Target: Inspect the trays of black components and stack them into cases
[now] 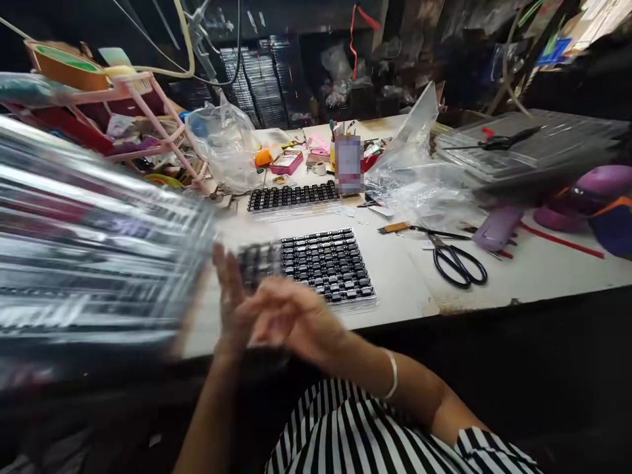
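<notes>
2 bare hands come close together in the head view, over the front edge of a white worktable (399, 283). Both are smeared by motion. The left hand (231, 296) is raised with its fingers pointing up; the right hand (291, 319), below a white wristband (394, 375), reaches across with its fingers bent toward the left palm. I cannot tell whether either is clamped on anything, or whether they touch each other.

Just beyond them on the worktable lies a clear plastic tray of black components (328, 263) set in rows, its left end blurred. Farther back is a 2nd component tray (293, 196), near a clear plastic bag (224, 151). A blurred stack of trays (99, 263) fills the left side, in front of a pink rack (158, 131).

To the right lie black-handled scissors (459, 264), open, near an orange-handled utility knife (394, 228) and a purple object (498, 227), too blurred to identify.
</notes>
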A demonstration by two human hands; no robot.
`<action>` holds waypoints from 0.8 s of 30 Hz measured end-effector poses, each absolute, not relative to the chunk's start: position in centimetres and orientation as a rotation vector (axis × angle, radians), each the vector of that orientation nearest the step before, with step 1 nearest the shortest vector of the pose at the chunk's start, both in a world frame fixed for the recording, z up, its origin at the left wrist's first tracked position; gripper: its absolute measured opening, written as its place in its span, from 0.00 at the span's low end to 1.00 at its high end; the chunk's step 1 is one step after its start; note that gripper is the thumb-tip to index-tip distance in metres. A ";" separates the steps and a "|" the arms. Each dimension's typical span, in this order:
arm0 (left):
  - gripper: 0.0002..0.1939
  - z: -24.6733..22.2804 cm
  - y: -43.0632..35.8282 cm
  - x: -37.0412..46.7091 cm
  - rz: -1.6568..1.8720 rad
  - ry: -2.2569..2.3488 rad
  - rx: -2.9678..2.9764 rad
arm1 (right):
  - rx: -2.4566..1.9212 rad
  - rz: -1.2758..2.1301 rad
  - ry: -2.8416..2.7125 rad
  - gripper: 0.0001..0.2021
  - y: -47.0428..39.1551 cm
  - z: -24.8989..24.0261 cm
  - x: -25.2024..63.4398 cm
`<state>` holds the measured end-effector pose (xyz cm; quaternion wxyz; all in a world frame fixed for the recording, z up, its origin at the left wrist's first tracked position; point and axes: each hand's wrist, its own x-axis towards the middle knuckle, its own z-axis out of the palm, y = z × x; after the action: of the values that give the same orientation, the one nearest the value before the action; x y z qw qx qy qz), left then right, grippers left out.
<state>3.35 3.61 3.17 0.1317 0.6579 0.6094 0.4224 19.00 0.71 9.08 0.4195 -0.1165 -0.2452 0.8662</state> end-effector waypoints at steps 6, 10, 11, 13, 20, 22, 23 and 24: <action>0.34 3.7 2.4 -4.4 1.366 1.551 1.319 | -0.898 1.448 -0.809 0.25 5.7 7.4 29.2; 0.36 3.1 1.3 -5.7 1.324 1.495 1.205 | -1.072 1.461 -0.933 0.24 6.1 5.5 31.1; 0.35 2.8 1.4 -5.6 1.319 1.505 1.196 | -1.099 1.474 -0.959 0.27 5.9 5.1 31.0; 0.34 2.2 1.7 -5.4 1.305 1.551 1.208 | -1.151 1.466 -0.998 0.37 5.3 4.6 30.8; 0.29 1.7 4.0 -5.0 1.133 1.669 1.461 | -1.556 0.993 -1.351 0.37 5.7 2.9 33.7; 0.29 1.7 5.0 -4.8 1.070 1.697 1.556 | -1.686 0.786 -1.576 0.32 6.4 2.4 34.7; 0.29 1.7 5.6 -4.7 1.035 1.715 1.605 | -1.728 0.681 -1.694 0.30 6.7 2.3 35.0; 0.29 1.7 6.2 -4.5 0.997 1.736 1.656 | -1.749 0.585 -1.801 0.29 7.1 2.2 35.1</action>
<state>-4.52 6.18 1.69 0.2686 0.6139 0.6437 0.3695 35.13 7.14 2.17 0.2782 -0.6516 -0.6713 0.2179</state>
